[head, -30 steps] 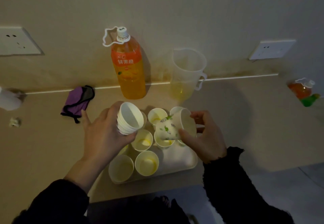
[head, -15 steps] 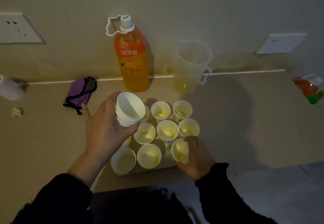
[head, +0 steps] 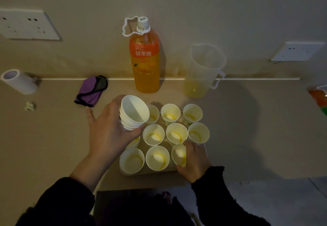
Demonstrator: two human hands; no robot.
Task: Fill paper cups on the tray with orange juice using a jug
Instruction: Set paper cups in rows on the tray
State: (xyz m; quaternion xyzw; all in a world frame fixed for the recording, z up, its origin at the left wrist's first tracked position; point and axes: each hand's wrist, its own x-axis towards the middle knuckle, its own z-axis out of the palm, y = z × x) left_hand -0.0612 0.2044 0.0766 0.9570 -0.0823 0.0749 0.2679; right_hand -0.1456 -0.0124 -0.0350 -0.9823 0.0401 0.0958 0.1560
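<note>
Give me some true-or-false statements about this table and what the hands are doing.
1. The left hand holds a stack of cups. True.
2. The bottle is uncapped. False: its cap is on.
3. The jug is full. False: only a little juice lies at its bottom.
4. The right hand grips a cup in the near row. True.
5. The cloth lies right of the jug. False: it lies left of the bottle.
</note>
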